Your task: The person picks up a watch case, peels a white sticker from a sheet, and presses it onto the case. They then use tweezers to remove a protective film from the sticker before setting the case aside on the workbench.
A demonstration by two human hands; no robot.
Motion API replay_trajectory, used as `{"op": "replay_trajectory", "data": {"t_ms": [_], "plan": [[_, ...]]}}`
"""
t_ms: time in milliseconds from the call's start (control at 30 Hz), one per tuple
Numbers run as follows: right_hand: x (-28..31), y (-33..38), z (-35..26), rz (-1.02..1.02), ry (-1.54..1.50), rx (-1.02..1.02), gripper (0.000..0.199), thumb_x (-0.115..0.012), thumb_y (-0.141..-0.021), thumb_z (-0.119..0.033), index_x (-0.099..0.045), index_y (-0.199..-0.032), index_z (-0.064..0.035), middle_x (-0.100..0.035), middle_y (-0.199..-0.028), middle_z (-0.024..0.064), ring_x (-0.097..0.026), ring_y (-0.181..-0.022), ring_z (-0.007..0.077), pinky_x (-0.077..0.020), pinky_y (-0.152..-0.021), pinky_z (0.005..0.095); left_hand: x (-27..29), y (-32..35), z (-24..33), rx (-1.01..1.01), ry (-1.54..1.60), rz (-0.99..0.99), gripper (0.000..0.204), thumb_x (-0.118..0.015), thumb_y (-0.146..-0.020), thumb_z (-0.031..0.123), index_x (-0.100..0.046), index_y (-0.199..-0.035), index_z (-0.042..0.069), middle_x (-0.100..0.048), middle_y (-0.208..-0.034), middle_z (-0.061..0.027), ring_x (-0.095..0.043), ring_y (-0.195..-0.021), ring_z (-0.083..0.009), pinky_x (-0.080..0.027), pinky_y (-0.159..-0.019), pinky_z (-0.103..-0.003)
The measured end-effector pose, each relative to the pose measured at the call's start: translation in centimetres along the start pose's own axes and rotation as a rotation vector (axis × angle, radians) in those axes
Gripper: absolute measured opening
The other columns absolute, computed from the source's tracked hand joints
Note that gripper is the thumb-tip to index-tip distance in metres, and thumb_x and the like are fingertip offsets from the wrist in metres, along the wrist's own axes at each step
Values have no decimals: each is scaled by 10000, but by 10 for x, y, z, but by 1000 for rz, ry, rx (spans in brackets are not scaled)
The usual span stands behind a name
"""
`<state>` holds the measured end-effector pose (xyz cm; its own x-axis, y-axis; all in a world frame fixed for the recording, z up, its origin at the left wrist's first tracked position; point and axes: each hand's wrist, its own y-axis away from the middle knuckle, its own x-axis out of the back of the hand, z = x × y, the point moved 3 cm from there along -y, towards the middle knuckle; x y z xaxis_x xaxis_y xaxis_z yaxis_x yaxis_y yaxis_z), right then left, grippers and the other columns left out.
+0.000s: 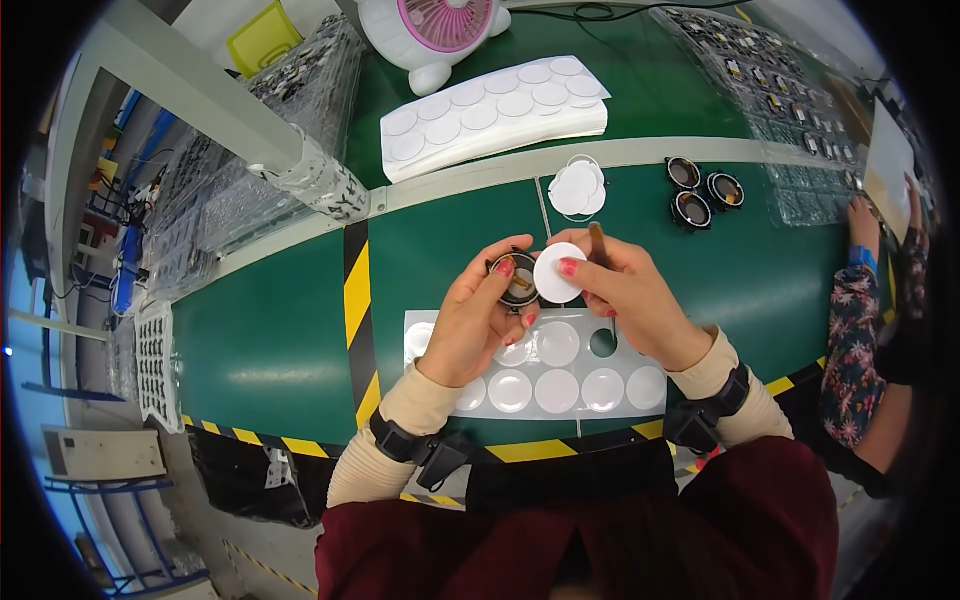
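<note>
My left hand is closed around a round black watch case, with the thumb over its face and a small amber piece showing inside. In my right hand a white round sticker is pinched under the thumb, its left edge against the case's rim. A slim brown tool sticks up between the fingers of that same hand; its lower end is hidden. Below both hands lies a sheet of round white stickers, with one round gap where the green table shows through.
Past my hands sit a pile of loose white discs and three more watch cases. Farther back are a stack of sticker sheets and a white fan. Clear parts trays and a co-worker's arm are at the right.
</note>
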<state>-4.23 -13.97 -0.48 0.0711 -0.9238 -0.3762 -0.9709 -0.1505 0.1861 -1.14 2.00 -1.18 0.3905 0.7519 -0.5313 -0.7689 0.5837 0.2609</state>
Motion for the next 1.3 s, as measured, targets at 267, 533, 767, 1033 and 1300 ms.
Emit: {"op": "replay_trajectory", "data": {"t_ms": [267, 533, 767, 1033, 1300], "plan": [[-13, 7, 3, -116, 89, 39, 159, -558, -855, -139, -557, -942, -5, -582, -771, 12, -489, -580, 25, -339, -491, 161, -14, 4, -13, 26, -205, -112, 407, -436, -893, -2, -390, -1291, 66, -546, -951, -84, -571, -698, -143, -430, -484, -215], [-13, 13, 4, -6, 168, 127, 99, -574, -812, -72, -510, -843, -2, -541, -716, 4, -485, -551, 38, -384, -482, 179, -24, 9, -9, 23, -231, -247, 742, -604, -716, -148, -292, -1351, 74, -490, -1140, -92, -606, -854, -207, -553, -691, -291], [-10, 15, 9, 47, 258, 156, 120, -572, -795, -82, -503, -852, -2, -469, -676, -26, -392, -563, 22, -333, -483, 191, -21, 9, -7, 33, -293, -251, 789, -638, -694, -142, -266, -1355, 72, -441, -1213, -91, -548, -1012, -195, -521, -835, -316], [-11, 13, 9, 60, 194, 143, 125, -575, -787, -78, -500, -858, -9, -442, -665, -34, -375, -571, 22, -326, -494, 186, -22, 7, -8, 5, -254, -234, 753, -640, -698, -135, -292, -1336, 60, -437, -1220, -96, -506, -1081, -185, -504, -865, -308], [-13, 15, 10, 101, 299, 235, 150, -577, -778, -66, -506, -893, -2, -439, -670, -32, -384, -574, 24, -321, -478, 186, -19, 6, -11, -14, -270, -249, 751, -642, -697, -133, -292, -1335, 49, -440, -1219, -91, -498, -1090, -180, -496, -875, -309]]}}
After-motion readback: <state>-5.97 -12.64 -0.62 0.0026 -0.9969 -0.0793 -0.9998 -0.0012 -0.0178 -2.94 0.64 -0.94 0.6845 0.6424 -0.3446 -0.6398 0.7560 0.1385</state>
